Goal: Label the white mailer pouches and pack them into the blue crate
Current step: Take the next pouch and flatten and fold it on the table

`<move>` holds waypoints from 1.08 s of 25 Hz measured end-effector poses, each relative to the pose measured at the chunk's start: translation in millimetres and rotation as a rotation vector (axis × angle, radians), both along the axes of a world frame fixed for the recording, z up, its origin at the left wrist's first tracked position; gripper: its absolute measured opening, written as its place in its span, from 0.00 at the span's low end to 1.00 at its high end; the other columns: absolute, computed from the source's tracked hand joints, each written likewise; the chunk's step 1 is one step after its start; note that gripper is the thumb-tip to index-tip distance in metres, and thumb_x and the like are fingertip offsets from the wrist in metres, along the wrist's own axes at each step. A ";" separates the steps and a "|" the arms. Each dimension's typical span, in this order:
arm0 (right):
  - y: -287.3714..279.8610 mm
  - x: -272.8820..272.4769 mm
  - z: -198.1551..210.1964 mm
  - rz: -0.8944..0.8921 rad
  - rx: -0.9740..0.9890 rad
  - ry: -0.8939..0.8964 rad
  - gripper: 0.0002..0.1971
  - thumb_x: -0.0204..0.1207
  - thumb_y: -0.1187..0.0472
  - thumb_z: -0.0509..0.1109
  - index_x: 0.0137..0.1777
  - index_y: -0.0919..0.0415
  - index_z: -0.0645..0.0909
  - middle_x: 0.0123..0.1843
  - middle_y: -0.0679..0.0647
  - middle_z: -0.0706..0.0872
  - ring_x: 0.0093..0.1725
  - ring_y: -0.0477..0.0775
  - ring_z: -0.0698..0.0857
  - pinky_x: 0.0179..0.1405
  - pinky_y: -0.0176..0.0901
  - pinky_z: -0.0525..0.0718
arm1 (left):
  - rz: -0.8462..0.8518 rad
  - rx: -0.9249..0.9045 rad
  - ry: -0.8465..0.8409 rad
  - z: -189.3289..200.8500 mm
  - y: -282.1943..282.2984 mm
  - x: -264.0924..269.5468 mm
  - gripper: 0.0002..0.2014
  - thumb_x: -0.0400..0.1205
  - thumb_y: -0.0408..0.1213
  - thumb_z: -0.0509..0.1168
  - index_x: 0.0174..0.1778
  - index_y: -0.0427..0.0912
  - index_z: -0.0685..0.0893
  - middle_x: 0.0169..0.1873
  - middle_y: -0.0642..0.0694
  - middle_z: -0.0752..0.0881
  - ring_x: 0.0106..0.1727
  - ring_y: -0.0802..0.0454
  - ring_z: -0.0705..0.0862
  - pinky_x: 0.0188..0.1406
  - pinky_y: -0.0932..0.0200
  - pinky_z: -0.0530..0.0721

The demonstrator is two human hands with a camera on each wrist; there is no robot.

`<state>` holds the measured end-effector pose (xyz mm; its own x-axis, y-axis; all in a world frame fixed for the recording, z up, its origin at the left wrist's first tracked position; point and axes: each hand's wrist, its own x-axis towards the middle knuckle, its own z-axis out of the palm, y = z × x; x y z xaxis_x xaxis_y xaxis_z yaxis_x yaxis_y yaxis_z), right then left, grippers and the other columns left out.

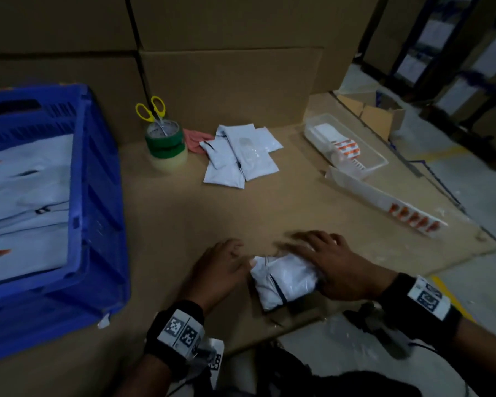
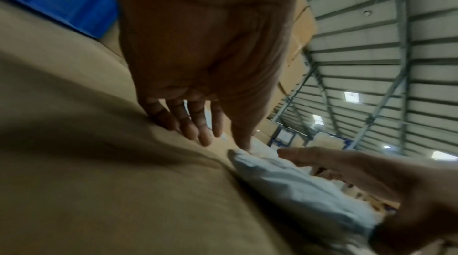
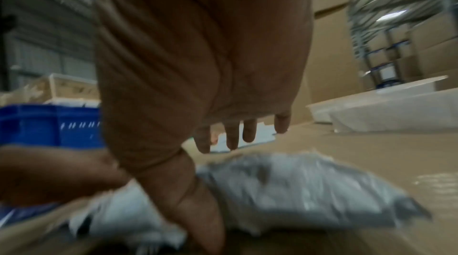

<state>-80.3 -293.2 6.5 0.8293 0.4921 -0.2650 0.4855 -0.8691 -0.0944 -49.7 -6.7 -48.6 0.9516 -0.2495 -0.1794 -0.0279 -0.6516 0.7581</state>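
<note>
Lying low centre in the head view, a white mailer pouch (image 1: 284,279) sits on the cardboard surface (image 1: 184,219), the left hand (image 1: 221,270) flat beside its left edge, the right hand (image 1: 327,262) spread on its right side. The blue crate (image 1: 98,196) at left holds pouches; a pile of pouches (image 1: 238,156), tape rolls (image 1: 166,144) with yellow scissors (image 1: 152,110) and a clear tray (image 1: 347,144) lie beyond. No writing is legible.

From the left wrist, straight fingers (image 2: 195,131) touch cardboard, the thumb on the pouch.

From the right wrist, relaxed fingers (image 3: 233,135) hover, the thumb pressing the blurred pouch.
</note>
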 end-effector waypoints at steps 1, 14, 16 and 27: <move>-3.8 -3.8 5.6 -0.048 0.021 0.035 0.49 0.65 0.43 0.63 0.88 0.38 0.48 0.88 0.51 0.61 0.84 0.57 0.60 0.73 0.64 0.70 | -0.014 0.034 -0.074 0.3 -1.8 -5.5 0.19 0.83 0.52 0.69 0.70 0.53 0.81 0.65 0.56 0.83 0.65 0.54 0.81 0.67 0.54 0.79; 9.0 -51.5 -72.1 -0.315 0.106 -0.312 0.30 0.94 0.46 0.47 0.91 0.59 0.58 0.92 0.57 0.57 0.92 0.58 0.52 0.87 0.65 0.56 | -0.391 0.538 -0.404 -14.5 -83.1 -58.7 0.33 0.90 0.52 0.47 0.83 0.31 0.70 0.81 0.33 0.72 0.81 0.39 0.73 0.79 0.42 0.75; 11.4 -54.0 -74.2 -0.323 0.112 -0.325 0.30 0.94 0.46 0.47 0.91 0.59 0.56 0.92 0.57 0.55 0.92 0.58 0.51 0.87 0.66 0.56 | -0.374 0.548 -0.404 -20.0 -84.3 -63.6 0.33 0.91 0.54 0.46 0.86 0.33 0.65 0.84 0.36 0.69 0.84 0.42 0.69 0.80 0.43 0.73; -13.0 -56.2 -72.6 -0.326 0.143 -0.303 0.33 0.93 0.42 0.46 0.92 0.61 0.52 0.93 0.55 0.52 0.92 0.51 0.49 0.89 0.59 0.56 | -0.320 0.643 -0.357 -13.4 -75.0 -71.5 0.39 0.91 0.63 0.35 0.89 0.36 0.58 0.87 0.40 0.61 0.87 0.44 0.63 0.82 0.40 0.70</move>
<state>-136.5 -306.2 -66.1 0.9762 0.2071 0.0643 0.2136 -0.9695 -0.1204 -121.2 -81.6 -62.0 0.8786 -0.4710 -0.0787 -0.4570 -0.8772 0.1469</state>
